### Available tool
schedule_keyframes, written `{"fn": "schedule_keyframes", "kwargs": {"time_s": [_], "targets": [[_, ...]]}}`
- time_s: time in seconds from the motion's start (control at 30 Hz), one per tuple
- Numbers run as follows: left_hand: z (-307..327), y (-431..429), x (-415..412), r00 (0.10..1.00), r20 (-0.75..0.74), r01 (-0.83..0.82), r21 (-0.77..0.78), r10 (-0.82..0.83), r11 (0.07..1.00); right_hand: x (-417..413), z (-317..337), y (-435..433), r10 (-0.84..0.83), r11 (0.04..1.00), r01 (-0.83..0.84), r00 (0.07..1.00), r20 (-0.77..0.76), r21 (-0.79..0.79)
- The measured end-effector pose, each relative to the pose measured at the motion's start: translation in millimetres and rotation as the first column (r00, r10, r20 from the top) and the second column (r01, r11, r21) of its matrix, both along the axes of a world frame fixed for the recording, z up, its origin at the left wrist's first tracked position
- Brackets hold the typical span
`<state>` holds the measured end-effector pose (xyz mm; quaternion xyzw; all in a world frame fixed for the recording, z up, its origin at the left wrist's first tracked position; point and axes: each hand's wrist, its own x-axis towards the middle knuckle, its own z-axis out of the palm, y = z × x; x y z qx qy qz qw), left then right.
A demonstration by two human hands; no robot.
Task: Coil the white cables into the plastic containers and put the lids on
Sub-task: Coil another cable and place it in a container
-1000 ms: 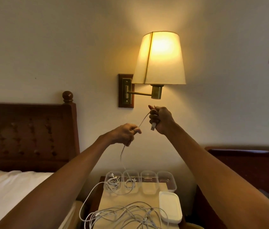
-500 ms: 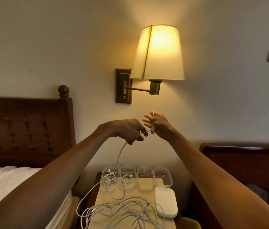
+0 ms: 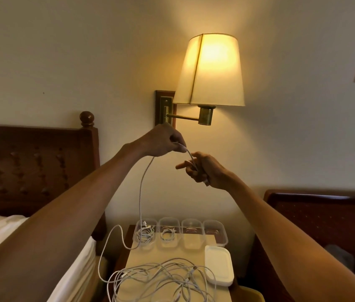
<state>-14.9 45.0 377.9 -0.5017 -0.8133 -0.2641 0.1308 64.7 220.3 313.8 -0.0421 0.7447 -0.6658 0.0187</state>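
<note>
the white cable (image 3: 141, 192) spans the short gap between the two hands, then drops from the left hand (image 3: 161, 141) toward 6 o'clock, its long run near vertical, down to the worktop (image 3: 150, 256) and into the tangle of cables (image 3: 161, 280). the left hand sits at about 10 o'clock from the right hand (image 3: 205, 171), near but apart. the left pinches the cable at its fingertips. the right has fingers curled round the cable's end, forefinger pointing out. the plastic containers (image 3: 191, 221) stand in a row well below at 6 o'clock. the two toward 9 o'clock hold coils and the others look empty. the lids (image 3: 219, 267) lie stacked toward 3 o'clock. winding likely goes round the right hand, with the left feeding slack.
</note>
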Motion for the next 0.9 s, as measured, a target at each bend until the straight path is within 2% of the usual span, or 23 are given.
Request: {"fn": "schedule_keyframes", "kwargs": {"time_s": [0.07, 0.13, 0.23, 0.37, 0.47, 0.6, 0.67, 0.8, 0.9], "targets": [[-0.5, 0.0, -1.8, 1.0, -0.008, 0.002, 0.074, -0.002, 0.997, 3.6, -3.4, -0.8, -0.005, 1.0, 0.005, 1.0, 0.0, -0.009], [-1.4, 2.9, -1.9, 1.0, -0.027, 0.01, 0.118, -0.007, 0.993, 1.7, -8.8, -1.4, 0.009, 0.996, -0.009, 1.0, 0.001, -0.084], [-4.9, 5.9, -6.3, 1.0, -0.023, -0.013, 0.221, 0.018, 0.975, -4.9, -9.2, -2.5, 0.09, 0.968, -0.082, 0.996, 0.019, -0.239], [-16.4, 4.9, -17.0, 0.998, 0.051, -0.05, 0.367, 0.034, 0.929, -2.7, -1.3, -5.2, 0.222, 0.922, -0.198, 0.974, 0.035, -0.333], [-28.2, 7.1, -22.8, 0.996, 0.078, -0.077, 0.408, 0.049, 0.91, -2.9, -3.2, -5.6, 0.293, 0.877, -0.254, 0.956, 0.034, -0.407], [-53.6, 1.2, -33.8, 0.968, 0.248, -0.119, 0.353, 0.029, 0.928, -1.6, -1.4, -7.2, 0.282, 0.841, -0.252, 0.959, -0.008, -0.479], [-67.8, -1.8, -35.3, 0.954, 0.299, -0.126, 0.315, 0.027, 0.941, -3.0, 2.3, -7.3, 0.208, 0.834, -0.179, 0.978, -0.001, -0.521], [-84.4, -4.0, -35.2, 0.899, 0.437, -0.119, 0.254, -0.004, 0.96, -7.4, 8.7, -7.5, 0.082, 0.864, -0.084, 0.996, -0.026, -0.497], [-95.9, 1.9, -22.5, 0.829, 0.559, -0.1, 0.11, 0.022, 0.989, -12.7, 12.5, -8.8, 0.045, 0.894, -0.076, 0.996, -0.08, -0.441]]}}
